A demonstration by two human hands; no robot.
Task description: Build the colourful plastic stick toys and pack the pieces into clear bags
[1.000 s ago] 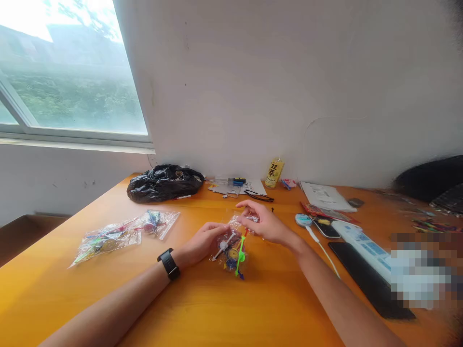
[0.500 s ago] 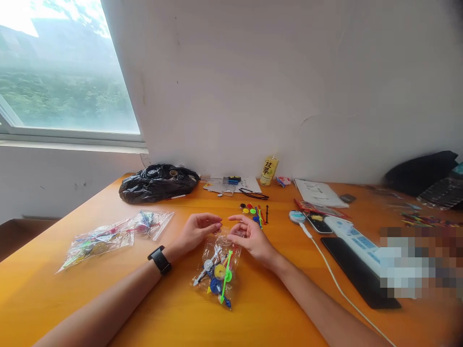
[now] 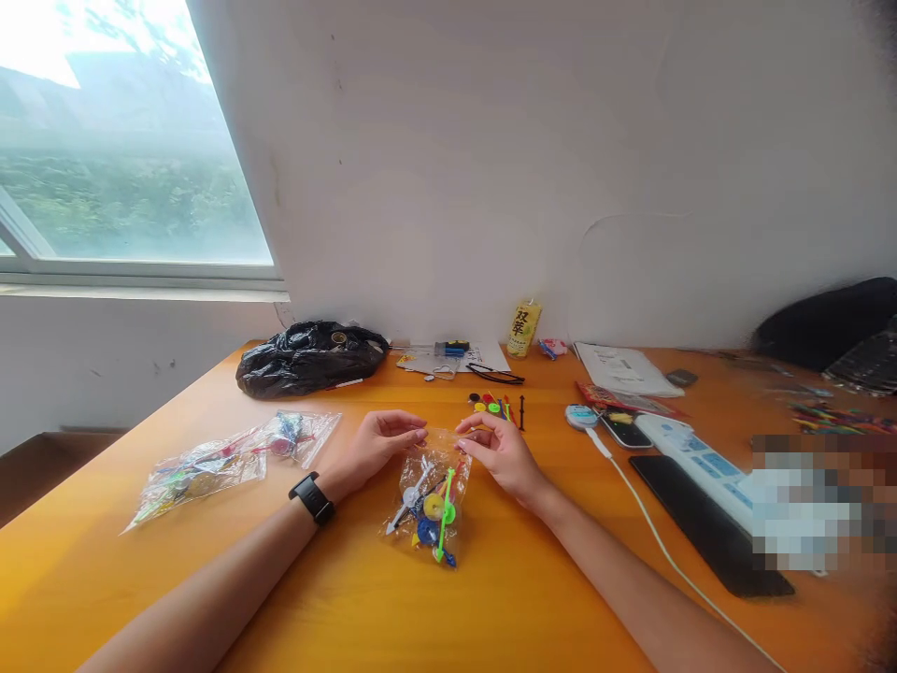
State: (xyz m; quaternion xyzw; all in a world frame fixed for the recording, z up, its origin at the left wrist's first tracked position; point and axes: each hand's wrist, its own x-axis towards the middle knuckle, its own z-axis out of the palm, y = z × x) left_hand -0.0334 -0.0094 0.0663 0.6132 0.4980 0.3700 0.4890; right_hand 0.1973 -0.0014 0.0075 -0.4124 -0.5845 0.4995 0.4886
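A small clear plastic bag (image 3: 429, 494) with several coloured plastic parts lies on the orange table (image 3: 491, 598) between my hands. My left hand (image 3: 378, 443), with a black watch on its wrist, pinches the bag's top left corner. My right hand (image 3: 497, 451) pinches the top right corner. Just beyond my right hand, several loose coloured discs and sticks (image 3: 496, 407) lie on the table.
Two filled clear bags (image 3: 234, 456) lie to the left. A black plastic bag (image 3: 308, 357), papers, glasses (image 3: 496, 376) and a yellow bottle (image 3: 523, 328) stand near the wall. A white power strip (image 3: 701, 464), cable, phone and black slab lie on the right.
The bag was drawn closer to me, off the spot where loose parts now show. Both hands now hold its top edge, one at each corner.
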